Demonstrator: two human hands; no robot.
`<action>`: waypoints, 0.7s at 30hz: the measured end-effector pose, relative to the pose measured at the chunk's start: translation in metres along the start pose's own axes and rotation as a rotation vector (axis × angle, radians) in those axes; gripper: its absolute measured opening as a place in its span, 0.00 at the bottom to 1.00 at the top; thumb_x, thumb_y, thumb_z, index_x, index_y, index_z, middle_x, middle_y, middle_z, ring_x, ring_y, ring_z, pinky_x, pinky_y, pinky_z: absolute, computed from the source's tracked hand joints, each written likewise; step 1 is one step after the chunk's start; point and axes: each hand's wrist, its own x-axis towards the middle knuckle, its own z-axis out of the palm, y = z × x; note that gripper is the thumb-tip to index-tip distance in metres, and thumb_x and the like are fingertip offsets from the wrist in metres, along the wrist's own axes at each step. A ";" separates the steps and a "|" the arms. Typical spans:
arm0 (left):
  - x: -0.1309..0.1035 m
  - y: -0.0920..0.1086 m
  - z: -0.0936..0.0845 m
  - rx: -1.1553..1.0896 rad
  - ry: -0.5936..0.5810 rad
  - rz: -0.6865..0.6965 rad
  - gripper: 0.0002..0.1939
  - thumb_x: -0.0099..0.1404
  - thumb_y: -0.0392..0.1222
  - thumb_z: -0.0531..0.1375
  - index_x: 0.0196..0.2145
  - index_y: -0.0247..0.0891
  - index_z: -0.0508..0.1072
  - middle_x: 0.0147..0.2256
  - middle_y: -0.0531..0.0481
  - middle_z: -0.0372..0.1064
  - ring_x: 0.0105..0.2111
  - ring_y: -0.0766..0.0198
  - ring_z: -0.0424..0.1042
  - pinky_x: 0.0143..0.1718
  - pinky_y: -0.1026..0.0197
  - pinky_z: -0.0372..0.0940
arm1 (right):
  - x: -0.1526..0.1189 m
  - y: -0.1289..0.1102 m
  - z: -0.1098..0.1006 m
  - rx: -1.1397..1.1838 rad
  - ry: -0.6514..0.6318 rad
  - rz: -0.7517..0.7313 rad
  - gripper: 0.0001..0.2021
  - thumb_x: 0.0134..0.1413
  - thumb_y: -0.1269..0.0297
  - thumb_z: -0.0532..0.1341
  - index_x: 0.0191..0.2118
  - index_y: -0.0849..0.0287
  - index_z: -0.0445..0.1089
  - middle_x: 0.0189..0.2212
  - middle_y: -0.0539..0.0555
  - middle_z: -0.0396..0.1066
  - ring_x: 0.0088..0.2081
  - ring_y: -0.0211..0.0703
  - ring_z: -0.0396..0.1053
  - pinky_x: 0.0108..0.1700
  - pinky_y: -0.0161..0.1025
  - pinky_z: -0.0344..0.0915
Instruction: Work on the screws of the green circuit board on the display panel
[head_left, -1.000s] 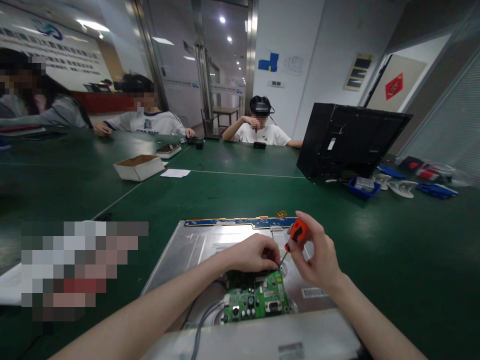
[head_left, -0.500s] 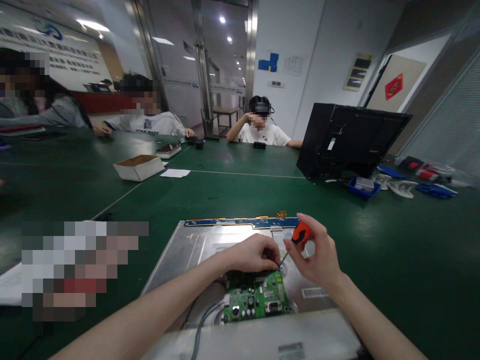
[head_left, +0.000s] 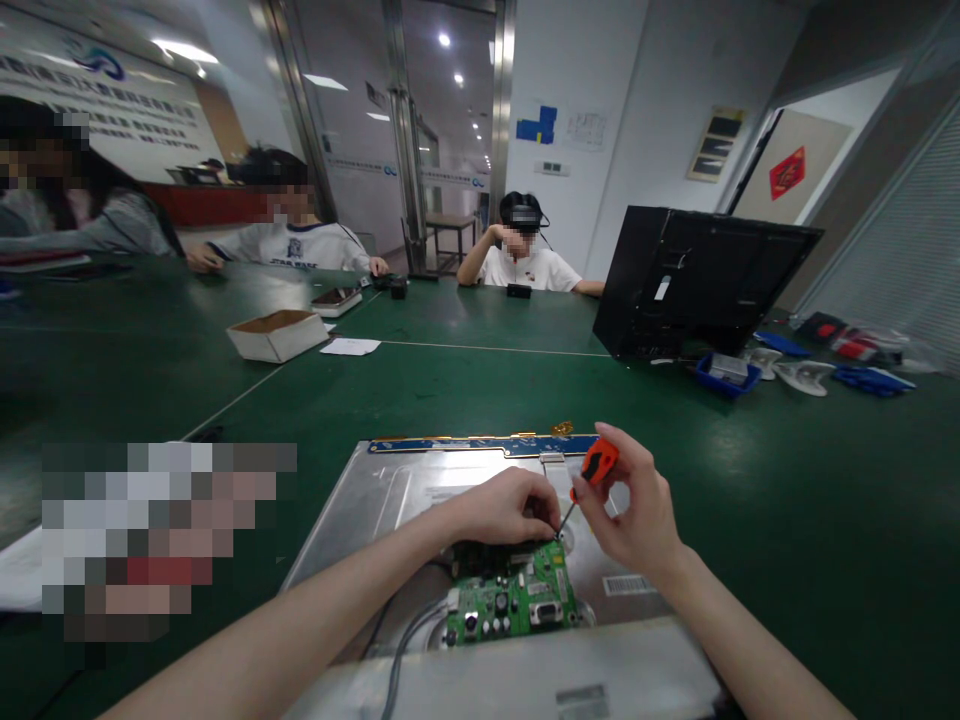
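My right hand (head_left: 634, 495) grips a screwdriver (head_left: 600, 461) with an orange and black handle, tilted so that its shaft runs down to the upper right corner of a green circuit board (head_left: 517, 590). Beside that tip, my left hand (head_left: 517, 505) is closed, thumb and fingers pinched near the shaft's end; whatever they hold is too small to tell. The board lies on the silver metal back of a display panel (head_left: 330, 560). A grey cable (head_left: 405, 650) plugs into the board's left side. Along the panel's far edge runs a blue circuit strip (head_left: 450, 446).
A black monitor housing (head_left: 705, 280) stands at the right, near a blue tray (head_left: 727, 375). An open white box (head_left: 276, 336) and a paper slip (head_left: 350, 346) lie farther left on the green table (head_left: 450, 385). Several people sit across the table.
The screwdriver handle has turned slightly in my right hand, whose fingers have shifted a little. My left hand and the board stay where they were.
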 end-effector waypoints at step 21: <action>-0.001 0.002 -0.001 0.007 -0.002 -0.017 0.05 0.57 0.29 0.67 0.30 0.35 0.77 0.28 0.54 0.72 0.30 0.64 0.70 0.34 0.64 0.64 | 0.001 -0.002 -0.002 0.001 -0.027 -0.021 0.26 0.65 0.71 0.57 0.67 0.55 0.56 0.28 0.46 0.72 0.20 0.37 0.69 0.22 0.34 0.69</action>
